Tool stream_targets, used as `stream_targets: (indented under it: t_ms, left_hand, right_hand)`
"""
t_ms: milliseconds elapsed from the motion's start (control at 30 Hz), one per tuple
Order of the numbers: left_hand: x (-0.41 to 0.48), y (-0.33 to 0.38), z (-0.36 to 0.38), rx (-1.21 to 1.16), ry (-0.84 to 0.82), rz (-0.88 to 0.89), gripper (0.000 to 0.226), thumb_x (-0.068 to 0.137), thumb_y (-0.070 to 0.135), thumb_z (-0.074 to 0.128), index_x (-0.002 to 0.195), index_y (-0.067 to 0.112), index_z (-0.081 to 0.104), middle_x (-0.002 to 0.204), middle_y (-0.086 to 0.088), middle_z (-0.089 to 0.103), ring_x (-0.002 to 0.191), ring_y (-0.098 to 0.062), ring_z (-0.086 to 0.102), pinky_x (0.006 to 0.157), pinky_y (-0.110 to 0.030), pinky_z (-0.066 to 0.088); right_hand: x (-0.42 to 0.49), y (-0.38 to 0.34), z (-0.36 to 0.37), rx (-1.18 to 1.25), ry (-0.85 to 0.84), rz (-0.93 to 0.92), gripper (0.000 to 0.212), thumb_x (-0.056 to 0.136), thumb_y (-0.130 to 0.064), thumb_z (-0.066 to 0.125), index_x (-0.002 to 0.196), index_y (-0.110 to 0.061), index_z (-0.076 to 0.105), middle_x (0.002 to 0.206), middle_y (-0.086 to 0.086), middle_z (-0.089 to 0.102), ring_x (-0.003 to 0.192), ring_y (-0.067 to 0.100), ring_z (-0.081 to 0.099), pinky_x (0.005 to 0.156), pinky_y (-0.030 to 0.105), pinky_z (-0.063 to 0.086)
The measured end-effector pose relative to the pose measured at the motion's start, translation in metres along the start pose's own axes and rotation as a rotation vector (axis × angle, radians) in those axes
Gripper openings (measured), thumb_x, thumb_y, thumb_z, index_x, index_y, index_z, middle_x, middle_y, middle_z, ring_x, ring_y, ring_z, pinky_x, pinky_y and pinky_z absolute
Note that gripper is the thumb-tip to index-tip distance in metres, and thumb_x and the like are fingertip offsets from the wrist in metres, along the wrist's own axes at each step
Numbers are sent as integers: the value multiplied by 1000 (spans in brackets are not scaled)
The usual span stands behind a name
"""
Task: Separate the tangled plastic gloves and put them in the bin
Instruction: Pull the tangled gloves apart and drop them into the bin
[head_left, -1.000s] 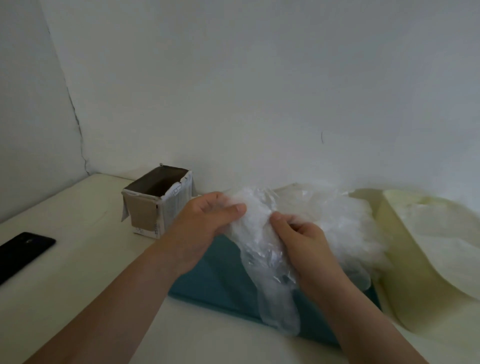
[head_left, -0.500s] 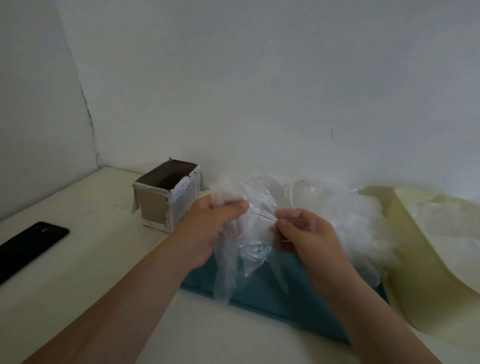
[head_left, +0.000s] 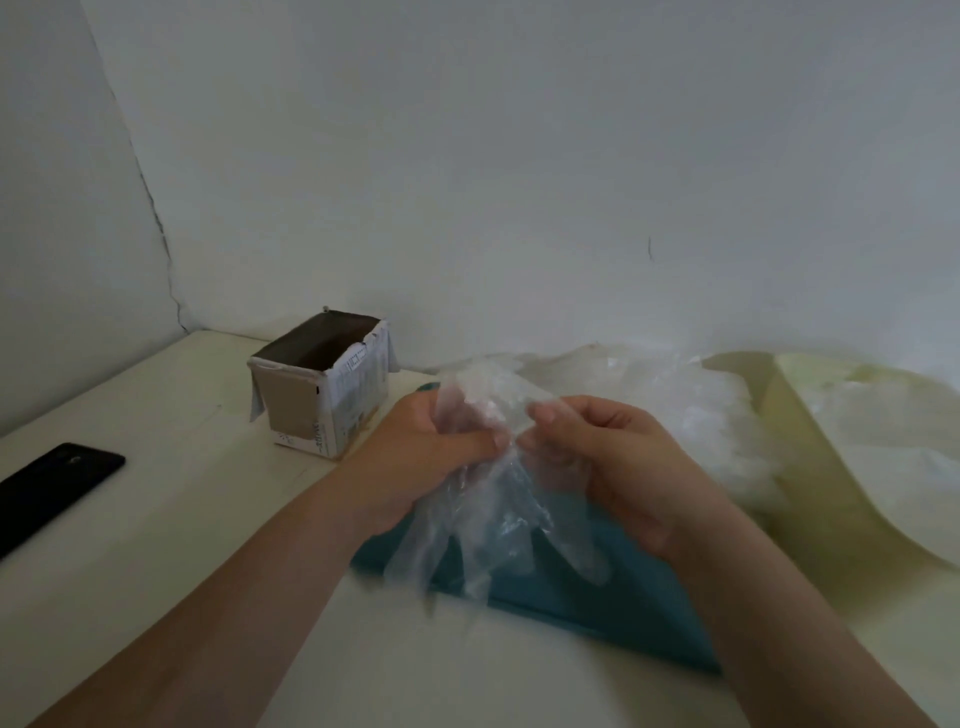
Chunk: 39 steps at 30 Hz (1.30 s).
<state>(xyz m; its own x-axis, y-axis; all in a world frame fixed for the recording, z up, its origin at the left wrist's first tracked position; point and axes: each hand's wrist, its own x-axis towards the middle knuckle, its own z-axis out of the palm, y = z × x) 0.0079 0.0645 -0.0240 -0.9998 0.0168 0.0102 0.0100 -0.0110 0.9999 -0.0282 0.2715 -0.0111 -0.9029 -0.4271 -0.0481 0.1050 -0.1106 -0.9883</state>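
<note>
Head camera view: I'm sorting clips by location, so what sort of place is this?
Probably a room in a home, not a workshop: a plain white table set in a corner of bare walls with a crack, a cut-open carton serving as the bin, and a black phone on the table.

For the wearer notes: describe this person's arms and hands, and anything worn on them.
Both arms are bare: the left forearm and right forearm show no sleeve up to the frame edge. No watch, bracelet or band at either wrist. The left hand and right hand are bare too, with no ring on the fingers that show; the nails look short.
</note>
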Motion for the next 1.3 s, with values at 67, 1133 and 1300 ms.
stream_targets:
  t_ms: [67, 1133, 1300]
  left_hand:
    - [0, -2, 3, -17, 9, 0, 27, 90, 6, 78, 116, 11, 76, 110, -11, 79, 104, -29, 76, 92, -43, 62]
    - [0, 15, 1, 73, 323, 219, 12, 90, 10, 80, 98, 18, 78, 87, -1, 79, 78, -16, 75, 73, -29, 62]
    - [13, 1, -28, -84, 348, 42, 13, 86, 5, 82, 97, 9, 76, 81, -8, 75, 73, -21, 67, 77, -37, 60]
  right_hand:
    - [4, 11, 11, -9, 86, -45, 15, 94, -16, 72, 97, -2, 76, 88, 16, 73, 81, 27, 65, 78, 39, 56]
    - [-9, -6, 10, -176, 186, -372, 17, 91, -1, 70, 84, -11, 83, 81, 12, 78, 75, 19, 72, 72, 32, 57]
    - [-10, -15, -3, -19, 250, -334, 27, 87, 10, 65, 79, -9, 84, 81, 19, 77, 73, 26, 74, 64, 30, 58]
